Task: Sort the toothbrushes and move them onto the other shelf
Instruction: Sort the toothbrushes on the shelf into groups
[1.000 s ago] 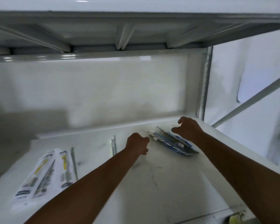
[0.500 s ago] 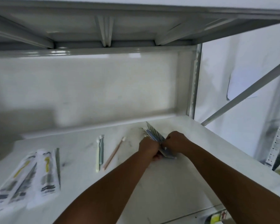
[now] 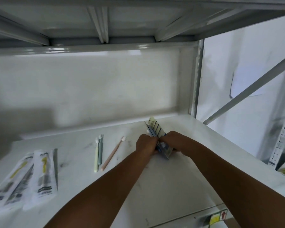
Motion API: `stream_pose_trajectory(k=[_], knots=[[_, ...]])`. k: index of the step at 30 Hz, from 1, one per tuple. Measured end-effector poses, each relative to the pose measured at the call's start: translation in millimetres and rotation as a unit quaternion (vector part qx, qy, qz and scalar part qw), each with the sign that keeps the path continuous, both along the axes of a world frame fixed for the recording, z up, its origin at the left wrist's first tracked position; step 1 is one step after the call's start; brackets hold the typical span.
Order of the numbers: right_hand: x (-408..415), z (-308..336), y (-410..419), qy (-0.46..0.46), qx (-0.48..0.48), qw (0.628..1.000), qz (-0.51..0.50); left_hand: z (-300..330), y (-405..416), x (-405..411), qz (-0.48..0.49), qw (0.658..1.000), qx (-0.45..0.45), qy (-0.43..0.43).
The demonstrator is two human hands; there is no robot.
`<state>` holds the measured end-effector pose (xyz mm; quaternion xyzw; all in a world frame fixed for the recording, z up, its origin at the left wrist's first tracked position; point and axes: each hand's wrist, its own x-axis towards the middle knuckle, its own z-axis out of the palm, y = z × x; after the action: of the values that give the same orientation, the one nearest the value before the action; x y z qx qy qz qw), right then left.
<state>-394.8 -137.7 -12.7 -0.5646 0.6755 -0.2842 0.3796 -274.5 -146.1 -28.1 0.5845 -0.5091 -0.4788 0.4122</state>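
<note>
Both my hands, left (image 3: 146, 143) and right (image 3: 172, 140), grip closed on blue carded toothbrush packs (image 3: 156, 131), squaring them; loose brushes (image 3: 99, 152) lie at nine o'clock.

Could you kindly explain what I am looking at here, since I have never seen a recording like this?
There is no machine: a person wears a wide-angle camera on the head, so this single view looks forward and down along both arms. The left hand and right hand together clasp a bundle of blue packaged toothbrushes over a white shelf. On the shelf to the left lie a pink toothbrush, a pale green toothbrush touching a grey-green toothbrush, and, further left, white toothbrush packets with yellow and dark brushes inside. Another shelf's underside is overhead.
</note>
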Motion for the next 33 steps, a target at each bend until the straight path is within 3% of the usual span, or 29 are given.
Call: stream_pose_trajectory(k=[7, 12, 17, 20, 26, 33], knots=[[-9.2, -7.8, 9.3, -0.05, -0.037, 0.997, 0.05, 7.4, 14.0, 5.6, -0.013, 0.998, -0.017, 0.062], [-14.2, -7.7, 14.7, -0.133, -0.056, 0.988, 0.052, 1.9, 9.4, 6.8, -0.014, 0.994, -0.01, 0.104], [-15.2, -4.7, 22.3, -0.213, -0.032, 0.975, 0.058, 5.4, 11.5, 3.1, -0.028, 0.992, -0.008, 0.122], [-13.0, -0.1, 21.6, -0.226, -0.003, 0.974, 0.009, 13.0, 16.7, -0.3, -0.02, 0.992, -0.007, 0.128], [-13.8, 5.4, 19.3, -0.135, 0.02, 0.989, -0.064, 16.8, 13.9, -0.4, 0.022, 0.995, -0.005, 0.098], [-33.1, 16.5, 35.1, 0.058, -0.027, 0.994, -0.087, 19.1, 8.7, 7.6, 0.043, 0.997, -0.01, 0.061]])
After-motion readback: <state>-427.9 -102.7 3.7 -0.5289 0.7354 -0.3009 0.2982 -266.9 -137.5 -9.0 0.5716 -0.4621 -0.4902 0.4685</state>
